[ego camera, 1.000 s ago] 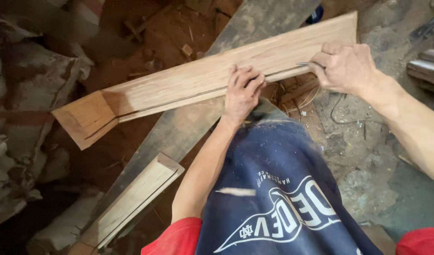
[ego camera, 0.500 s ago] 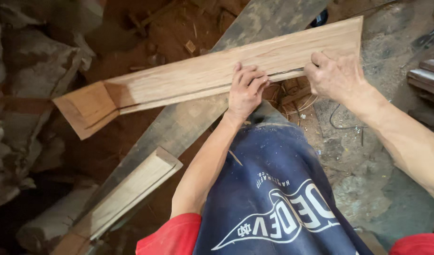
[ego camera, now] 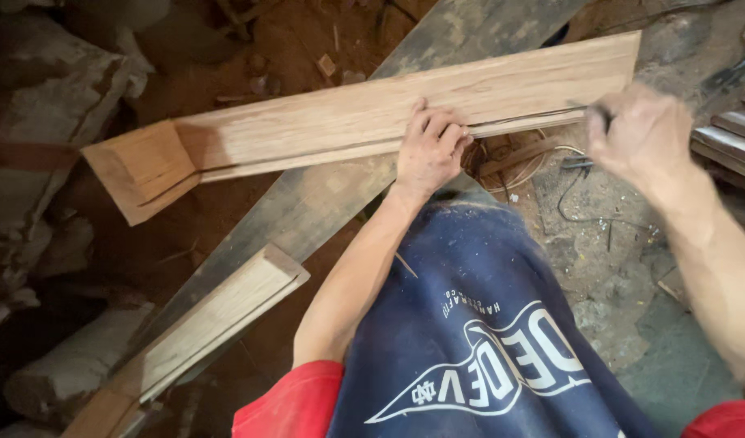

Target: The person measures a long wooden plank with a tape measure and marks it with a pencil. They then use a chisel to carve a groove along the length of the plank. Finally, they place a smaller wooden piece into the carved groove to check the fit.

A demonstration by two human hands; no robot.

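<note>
A long pale wooden board (ego camera: 348, 122) with a stepped lower edge and a mitred block at its left end (ego camera: 141, 166) lies across a dark diagonal plank (ego camera: 324, 203). My left hand (ego camera: 429, 150) presses down on the board's middle, its fingers curled at the stepped edge. My right hand (ego camera: 640, 134) is blurred, just below the board's right end and clear of the wood. It is closed around a small dark tool (ego camera: 604, 115) whose tip shows between the fingers. A blue apron with white print covers my lap.
A second grooved wooden piece (ego camera: 210, 324) lies lower left beside the plank. Coiled wire (ego camera: 510, 162) and loose cable sit on the dusty floor under the board. Metal bars (ego camera: 738, 122) are stacked at the right edge. Rubble and sacks (ego camera: 40, 122) fill the left.
My right hand has come off the board's lower edge and moved right, now blurred. My left hand stays pressed on the board.
</note>
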